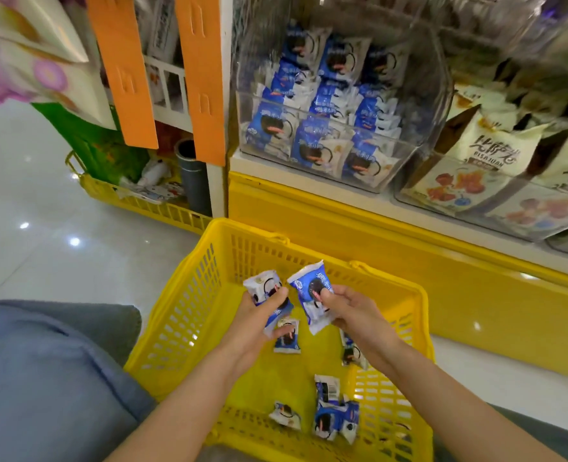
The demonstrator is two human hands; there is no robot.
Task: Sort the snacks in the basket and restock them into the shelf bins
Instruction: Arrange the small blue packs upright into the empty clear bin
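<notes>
Left hand (259,316): we are pinching a blue-and-white snack packet (261,284) | right hand (354,311): we are pinching a second packet (311,290) | both over the yellow basket (189,311), lower centre, holding several loose packets (334,420) | clear shelf bin (406,155), upper centre, holding matching packets (309,146).

The right forearm (419,371) hides part of one packet (351,356) in the basket (189,315); the far upper bins (476,21) are blurred.
</notes>
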